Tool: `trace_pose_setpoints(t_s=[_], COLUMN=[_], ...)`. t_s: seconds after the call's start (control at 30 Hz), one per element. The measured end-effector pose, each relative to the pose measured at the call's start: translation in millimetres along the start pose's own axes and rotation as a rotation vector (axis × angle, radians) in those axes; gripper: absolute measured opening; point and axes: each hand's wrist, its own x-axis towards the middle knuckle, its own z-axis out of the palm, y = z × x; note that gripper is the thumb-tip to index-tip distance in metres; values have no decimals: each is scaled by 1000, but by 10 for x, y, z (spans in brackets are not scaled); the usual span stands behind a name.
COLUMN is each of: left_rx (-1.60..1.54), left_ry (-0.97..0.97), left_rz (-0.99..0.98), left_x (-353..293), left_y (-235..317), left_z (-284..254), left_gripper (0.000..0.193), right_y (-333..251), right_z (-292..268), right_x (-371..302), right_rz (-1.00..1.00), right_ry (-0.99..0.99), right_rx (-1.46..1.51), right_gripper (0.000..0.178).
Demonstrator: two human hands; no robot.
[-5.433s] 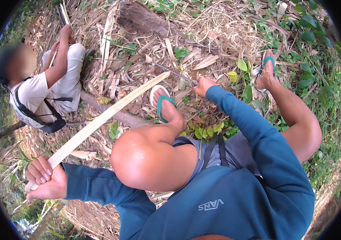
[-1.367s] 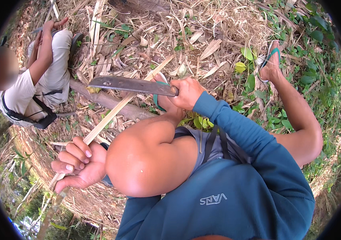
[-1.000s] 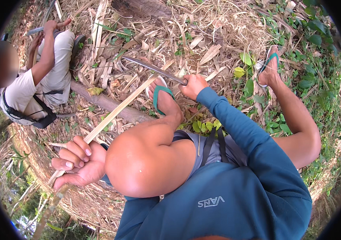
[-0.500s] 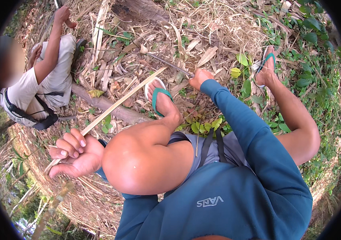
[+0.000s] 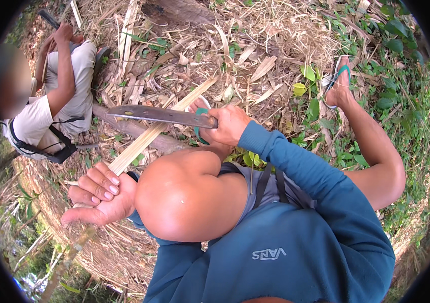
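My left hand point(image 5: 96, 197), at the lower left beside my bent knee, is wrapped round the near end of a long pale split strip point(image 5: 139, 146), which looks like bamboo or cane. The strip slants up and to the right, its far end close to my sandalled foot point(image 5: 201, 116). In my right hand point(image 5: 231, 124) is a machete point(image 5: 162, 115), gripped near the base of its blade. The handle is hidden by my fingers. Its dark, broad blade points left and crosses over the strip; whether it touches the strip I cannot tell.
A co-worker point(image 5: 38, 111) sits at the upper left, holding a dark-bladed tool point(image 5: 49, 19). A thin log point(image 5: 134, 132) lies on the ground between us. Dry leaves and shavings point(image 5: 195, 45) cover the ground, a thicker log point(image 5: 177, 11) lies beyond, and green plants point(image 5: 391, 91) grow at the right.
My right hand has brought the machete nearer and turned its broad side into view, from beyond the strip's far end to across it. The strip has rolled to show a wider face.
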Motion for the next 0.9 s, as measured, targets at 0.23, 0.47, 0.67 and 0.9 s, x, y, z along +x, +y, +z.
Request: trace_pose_setpoints(t_s=[0.23, 0.47, 0.67, 0.9], left_rx=[55, 110, 177, 169], left_ry=[77, 142, 245, 290], left_rz=[14, -17, 39, 50], left_x=[-15, 55, -39, -86], left_y=[-9, -1, -6, 3], left_z=[-107, -238, -75, -115], left_gripper=[62, 61, 61, 61], right_y=[93, 100, -11, 26], right_z=[-17, 254, 279, 178], right_x=[-35, 85, -41, -1], right_rz=[-38, 56, -234, 21], right_ry=[45, 49, 224, 86], right_rx=[52, 15, 37, -8], right_gripper=[25, 26, 23, 25])
